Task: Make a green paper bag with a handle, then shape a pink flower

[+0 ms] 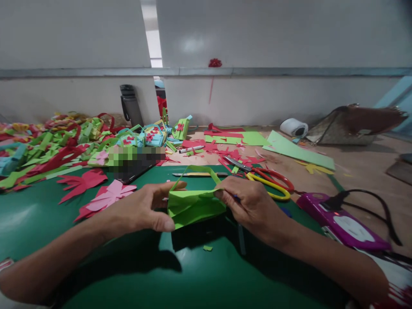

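Observation:
Between my hands, just above the green table surface [135, 270], is a small bright-green paper bag [193, 208] with a thin looped paper handle. My left hand [157, 206] is closed around its left end, thumb at the lower corner and fingers behind. At the upper right corner, my right hand [249, 206] pinches the bag's edge between thumb and fingers. Behind the bag lies a thin cutter knife [199, 174], partly covered by the handle. A narrow translucent stick [241, 240] shows below my right hand, its upper part hidden.
Red-and-yellow scissors [273, 184] lie beyond my right hand, near a purple corded device [344, 221]. Pink paper flowers [111, 195], a phone [140, 167] and heaped paper bags [74, 146] are leftward. Green sheets [299, 150], a white roll [294, 128] and a handbag [347, 126] sit farther back.

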### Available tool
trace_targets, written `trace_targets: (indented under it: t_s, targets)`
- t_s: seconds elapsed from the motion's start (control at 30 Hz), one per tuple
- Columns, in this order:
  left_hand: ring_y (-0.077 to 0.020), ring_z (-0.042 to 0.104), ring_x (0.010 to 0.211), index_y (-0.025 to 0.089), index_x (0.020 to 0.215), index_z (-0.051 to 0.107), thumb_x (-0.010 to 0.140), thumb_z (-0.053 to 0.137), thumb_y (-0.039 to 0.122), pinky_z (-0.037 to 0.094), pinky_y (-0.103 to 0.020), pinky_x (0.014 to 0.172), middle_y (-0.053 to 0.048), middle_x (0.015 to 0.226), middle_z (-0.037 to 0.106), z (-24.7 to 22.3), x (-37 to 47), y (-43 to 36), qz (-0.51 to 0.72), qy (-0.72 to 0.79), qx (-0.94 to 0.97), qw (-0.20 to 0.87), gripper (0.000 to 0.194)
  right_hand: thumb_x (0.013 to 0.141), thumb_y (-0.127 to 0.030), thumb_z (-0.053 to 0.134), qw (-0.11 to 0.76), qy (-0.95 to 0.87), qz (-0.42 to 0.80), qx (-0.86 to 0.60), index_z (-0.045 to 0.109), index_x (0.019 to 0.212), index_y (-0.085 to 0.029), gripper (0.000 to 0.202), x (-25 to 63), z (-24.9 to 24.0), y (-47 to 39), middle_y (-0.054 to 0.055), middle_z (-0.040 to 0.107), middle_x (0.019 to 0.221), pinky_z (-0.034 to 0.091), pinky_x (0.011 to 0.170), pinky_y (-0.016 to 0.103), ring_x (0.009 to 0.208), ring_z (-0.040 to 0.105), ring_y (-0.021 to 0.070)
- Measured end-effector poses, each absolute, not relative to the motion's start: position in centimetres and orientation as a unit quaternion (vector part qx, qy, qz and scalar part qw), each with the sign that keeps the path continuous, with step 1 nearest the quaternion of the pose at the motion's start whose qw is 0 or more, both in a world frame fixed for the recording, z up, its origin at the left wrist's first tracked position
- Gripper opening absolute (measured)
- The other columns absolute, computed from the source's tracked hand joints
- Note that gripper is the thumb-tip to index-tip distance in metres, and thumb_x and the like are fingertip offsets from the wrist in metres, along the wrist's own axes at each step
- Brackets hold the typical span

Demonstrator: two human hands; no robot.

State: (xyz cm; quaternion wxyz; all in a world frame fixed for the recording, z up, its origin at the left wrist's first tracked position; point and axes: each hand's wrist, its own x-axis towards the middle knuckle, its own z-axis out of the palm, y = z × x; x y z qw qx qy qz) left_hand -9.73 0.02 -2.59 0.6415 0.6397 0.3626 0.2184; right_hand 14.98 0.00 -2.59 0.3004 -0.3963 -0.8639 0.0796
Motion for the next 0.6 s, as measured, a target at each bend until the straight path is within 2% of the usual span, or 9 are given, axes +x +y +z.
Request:
trace_targets:
  t_s: [0.2,0.43,0.6]
  targets:
    - [-0.0251,0.051,0.113,0.022,0.127,0.047,0.077,0.062,0.027,0.039,-0.037,0.096,-0.006,0.121,0.058,-2.47,-9.44,-0.08,0.215,0.367,0.652,0.627,0.053,0.088,-0.022,0.043,0.308,-0.866,0.063,-0.388,0.059,0.072,-0.015,0.024,15.15,-2.59,-0.16,0.003,0.059,0.069,0.036,0.06,0.024,0.064,0.053,0.0128]
    - [-0.021,0.06,0.098,0.02,0.113,0.06,0.079,0.058,0.027,0.042,-0.036,0.093,-0.006,0.097,0.068,-2.65,-9.38,-0.4,0.223,0.417,0.638,0.608,0.036,0.088,-0.02,0.043,0.31,-0.87,0.043,-0.381,0.059,0.072,-0.015,0.023,15.24,-2.66,-0.28,0.002,0.059,0.066,0.036,0.057,0.023,0.061,0.053,0.0118]
    - [-0.0196,0.061,0.093,0.019,0.109,0.061,0.079,0.057,0.032,0.044,-0.033,0.089,-0.005,0.095,0.068,-2.35,-9.05,-0.38,0.217,0.434,0.662,0.571,0.033,0.085,-0.017,0.048,0.312,-0.868,0.042,-0.383,0.061,0.076,-0.016,0.016,15.2,-2.81,-0.06,0.002,0.062,0.07,0.038,0.06,0.023,0.065,0.056,0.0123]
